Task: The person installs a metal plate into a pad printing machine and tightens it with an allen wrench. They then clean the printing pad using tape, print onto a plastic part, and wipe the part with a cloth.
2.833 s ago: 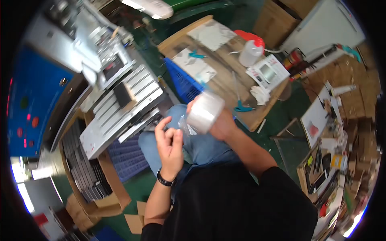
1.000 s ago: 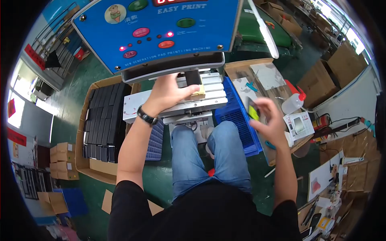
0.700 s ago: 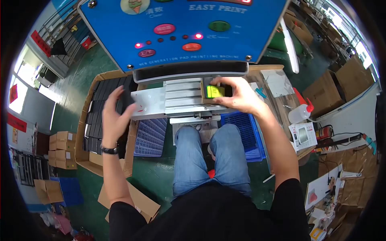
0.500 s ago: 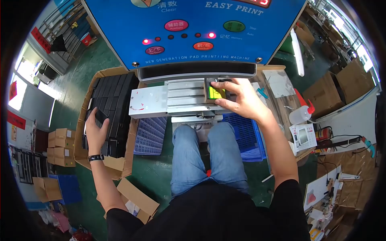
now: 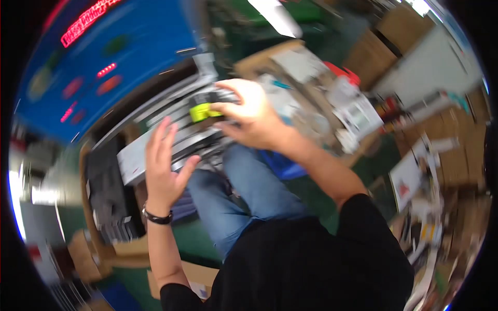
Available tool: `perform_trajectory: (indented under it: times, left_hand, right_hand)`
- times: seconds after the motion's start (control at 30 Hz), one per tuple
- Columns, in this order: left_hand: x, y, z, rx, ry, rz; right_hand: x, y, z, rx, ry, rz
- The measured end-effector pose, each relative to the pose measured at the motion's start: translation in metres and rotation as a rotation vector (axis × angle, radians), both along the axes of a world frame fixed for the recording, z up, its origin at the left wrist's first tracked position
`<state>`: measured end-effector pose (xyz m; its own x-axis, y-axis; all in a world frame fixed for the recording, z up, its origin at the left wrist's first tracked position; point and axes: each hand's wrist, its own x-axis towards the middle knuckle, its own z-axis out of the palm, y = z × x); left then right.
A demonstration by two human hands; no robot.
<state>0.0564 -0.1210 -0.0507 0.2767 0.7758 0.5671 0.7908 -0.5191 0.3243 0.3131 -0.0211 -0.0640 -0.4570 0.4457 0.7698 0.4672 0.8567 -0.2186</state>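
Note:
My right hand [image 5: 246, 111] has its thumb and fingers round a black piece with a bright yellow-green face [image 5: 204, 110], at the slotted metal bed [image 5: 179, 122] under the blue machine. My left hand [image 5: 167, 163] is raised over the white plate [image 5: 132, 158] at the bed's left end, its fingers apart and nothing in them. Motion blurs the view. The machine's blue control panel [image 5: 119, 57] fills the upper left, with red lights and a red display.
A carton [image 5: 91, 217] of black cases [image 5: 109, 186] stands at the left. To the right is a wooden table [image 5: 246, 65] with printed paper [image 5: 359, 118]. A blue basket [image 5: 288, 168] sits below it, and open cardboard [image 5: 199, 274] lies on the floor.
The view has swung to the right and tilted. My left hand has come from the carton to the bed, without the black piece it held. My right hand stays at the yellow-faced piece.

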Motion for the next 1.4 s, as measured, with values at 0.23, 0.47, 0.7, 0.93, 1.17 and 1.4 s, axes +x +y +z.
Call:
perform_trajectory:
  times: [0.23, 0.47, 0.7, 0.93, 1.17, 1.4]
  left_hand:
    - [0.064, 0.065, -0.025, -0.028, 0.021, -0.006]
    - [0.066, 0.067, -0.037, 0.037, -0.062, 0.08]
    - [0.071, 0.055, -0.042, 0.187, -0.047, 0.119]
    - [0.111, -0.02, -0.056, -0.239, -0.444, -0.134]
    - [0.168, -0.038, -0.06, -0.9, -1.301, -0.359]
    - [0.216, -0.031, -0.061, -0.979, -1.036, -0.487]
  right_hand:
    - [0.153, -0.055, -0.083, -0.325, 0.118, -0.448]
    - [0.305, -0.096, -0.144, -0.633, -0.107, -1.249]
    - [0.316, -0.091, -0.162, -0.595, -0.348, -1.217]
    - [0.243, -0.114, -0.101, -0.996, 0.455, -0.623]
    - [0.144, -0.151, -0.06, -1.085, 1.039, 0.176]
    - [0.157, -0.181, -0.074, -1.215, 1.123, 0.054]
